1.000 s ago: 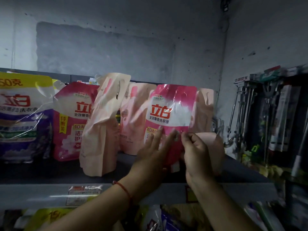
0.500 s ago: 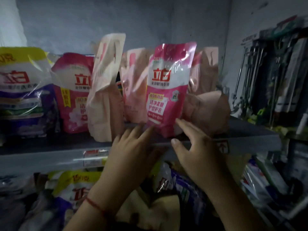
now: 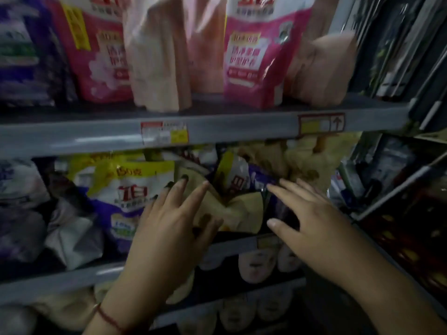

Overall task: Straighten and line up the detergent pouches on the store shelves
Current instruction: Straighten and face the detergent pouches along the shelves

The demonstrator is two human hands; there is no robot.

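On the upper shelf [image 3: 217, 126] a bright pink detergent pouch [image 3: 258, 56] stands upright near the front edge, among pale pink pouches [image 3: 159, 64] and another bright pink one [image 3: 101, 56]. On the middle shelf, purple-and-white pouches with yellow tops [image 3: 130, 194] lie jumbled with a slumped pale yellow pouch [image 3: 232, 213] and a tilted purple one [image 3: 244, 180]. My left hand [image 3: 169, 223] reaches in with spread fingers over the yellow pouch. My right hand [image 3: 304, 213] is flat with straight fingers by the tilted purple pouch. Neither hand holds anything.
A large purple pouch [image 3: 26, 52] fills the upper left. Crumpled white and purple bags [image 3: 70, 233] lie at the middle shelf's left. Pale rounded packs [image 3: 256, 264] sit on the lower shelf. A rack of hanging tools and long-handled goods [image 3: 401, 56] stands to the right.
Both hands have let go of the bright pink pouch, which now stands on the upper shelf. They dropped to the middle shelf, and my view tilted down.
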